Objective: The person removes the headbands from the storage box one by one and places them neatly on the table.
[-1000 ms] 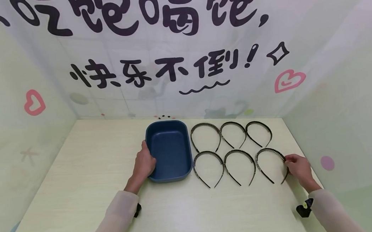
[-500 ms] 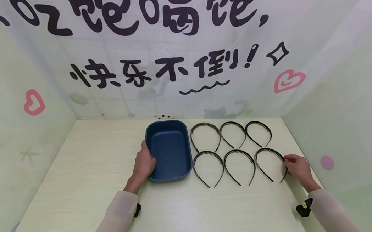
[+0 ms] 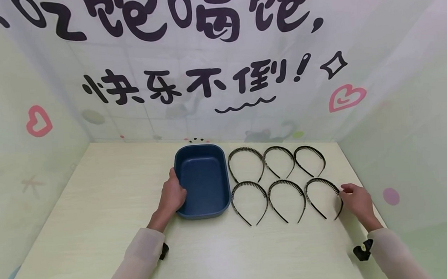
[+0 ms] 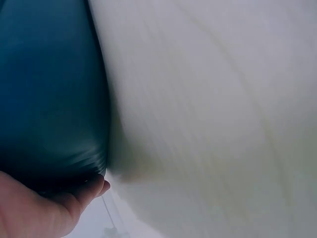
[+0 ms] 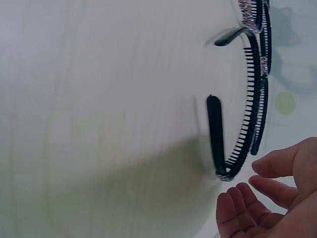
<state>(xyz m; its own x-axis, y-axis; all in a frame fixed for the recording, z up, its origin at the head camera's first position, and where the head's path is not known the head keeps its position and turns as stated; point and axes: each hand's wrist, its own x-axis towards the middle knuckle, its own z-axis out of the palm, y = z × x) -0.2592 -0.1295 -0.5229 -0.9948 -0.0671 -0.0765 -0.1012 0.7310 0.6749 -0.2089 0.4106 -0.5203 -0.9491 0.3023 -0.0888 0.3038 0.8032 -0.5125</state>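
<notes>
My left hand [image 3: 171, 196] grips the left wall of a deep blue rectangular tub [image 3: 204, 183], thumb over its rim. In the left wrist view, that hand [image 4: 54, 208] curls at the tub's dark outer side [image 4: 54, 94]. Several black toothed headbands lie flat right of the tub in two rows. My right hand [image 3: 358, 200] is beside the front-right headband [image 3: 319, 179]. From the right wrist, thumb and forefinger of the hand [image 5: 275, 198] are parted, with a small gap to that headband [image 5: 255, 84], which carries a glittery patch near its end.
Left of it in the front row lie a middle headband [image 3: 285, 181] and a left headband [image 3: 248, 182]. Behind are the back-left [image 3: 246, 149], back-middle [image 3: 279, 147] and back-right headbands [image 3: 308, 147]. Printed walls [image 3: 207, 123] enclose the pale tabletop [image 3: 231, 258] at the back and sides.
My right fingers, earlier pinching the front-right headband's right side, have let go and parted. That headband has shifted slightly left. My left hand and the tub stay put.
</notes>
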